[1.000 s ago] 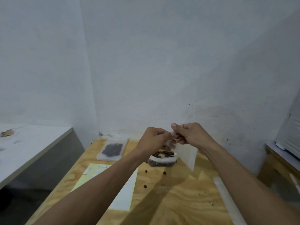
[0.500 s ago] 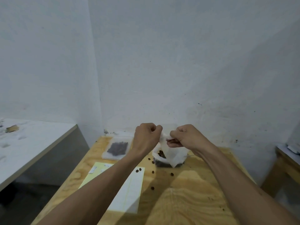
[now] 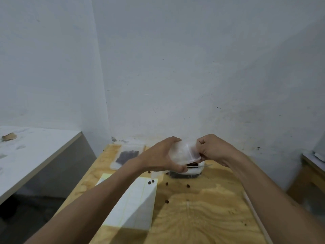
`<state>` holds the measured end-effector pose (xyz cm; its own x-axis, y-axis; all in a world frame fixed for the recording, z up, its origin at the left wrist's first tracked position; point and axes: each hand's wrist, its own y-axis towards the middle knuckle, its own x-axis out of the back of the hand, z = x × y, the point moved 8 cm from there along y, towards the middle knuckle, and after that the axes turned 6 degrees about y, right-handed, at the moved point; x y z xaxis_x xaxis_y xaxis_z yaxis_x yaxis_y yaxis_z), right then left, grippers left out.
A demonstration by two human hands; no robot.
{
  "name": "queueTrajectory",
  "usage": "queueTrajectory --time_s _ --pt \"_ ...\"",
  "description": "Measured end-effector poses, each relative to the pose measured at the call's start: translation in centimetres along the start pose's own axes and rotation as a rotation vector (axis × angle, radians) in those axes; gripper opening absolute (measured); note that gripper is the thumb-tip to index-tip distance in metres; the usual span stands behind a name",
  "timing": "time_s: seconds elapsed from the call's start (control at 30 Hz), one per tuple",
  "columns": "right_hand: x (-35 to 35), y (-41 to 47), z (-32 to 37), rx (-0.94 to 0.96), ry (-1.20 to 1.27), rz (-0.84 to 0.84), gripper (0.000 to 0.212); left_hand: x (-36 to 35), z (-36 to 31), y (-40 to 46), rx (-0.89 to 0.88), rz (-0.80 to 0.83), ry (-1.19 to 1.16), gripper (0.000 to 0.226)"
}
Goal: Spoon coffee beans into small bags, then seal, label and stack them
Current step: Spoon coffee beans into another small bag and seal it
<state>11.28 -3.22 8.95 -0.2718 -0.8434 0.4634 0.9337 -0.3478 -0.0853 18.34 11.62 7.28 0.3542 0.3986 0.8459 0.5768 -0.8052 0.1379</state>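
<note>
The left hand (image 3: 159,156) curls its fingers and thumb around the left side of a small translucent white plastic bag (image 3: 182,153), thumb underneath at about 5 o'clock from the knuckles. The right hand (image 3: 213,150) pinches the bag's right edge, fingers folded tight over it. Between the two hands the bag is held in the air above the far half of the pale plywood table (image 3: 202,217), its long axis running roughly 9 to 3 o'clock, slightly tilted, with a thin seam line curving down its right portion. It looks cloudy, soft and bulged; whether its mouth is open I cannot tell, as the frame is blurred there.

Directly under the hands, at 6 o'clock from the bag, sits a clear plastic container of dark coffee beans (image 3: 186,171), with a thin pale spoon handle (image 3: 202,166) lying across its top and pointing toward 3 o'clock. At 10 o'clock from the hands a flat clear packet of dark beans (image 3: 127,155) lies near the table's far edge. At 7 o'clock lies a white sheet of labels with a yellowish border (image 3: 133,201). Loose brown beans (image 3: 166,201) dot the wood between the sheet and the container. A grey-white counter (image 3: 35,152) stands well apart at 9 o'clock.
</note>
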Motion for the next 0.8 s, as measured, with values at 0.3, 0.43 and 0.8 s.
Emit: queueTrajectory --time_s 0.3,0.43,0.8 --pt "0.2 -0.5 1.1 0.147 -0.005 -0.073 0.006 -1.2 1.2 0.8 -0.010 -0.062 0.245 0.110" --pt "-1.2 -0.3 0.8 0.112 0.035 0.073 0.014 -1.4 0.5 0.7 0.004 -0.041 0.129 0.100" --pt "0.3 0.6 0.3 0.257 -0.050 -0.191 0.007 -0.2 2.0 0.2 0.058 -0.139 0.086 0.087"
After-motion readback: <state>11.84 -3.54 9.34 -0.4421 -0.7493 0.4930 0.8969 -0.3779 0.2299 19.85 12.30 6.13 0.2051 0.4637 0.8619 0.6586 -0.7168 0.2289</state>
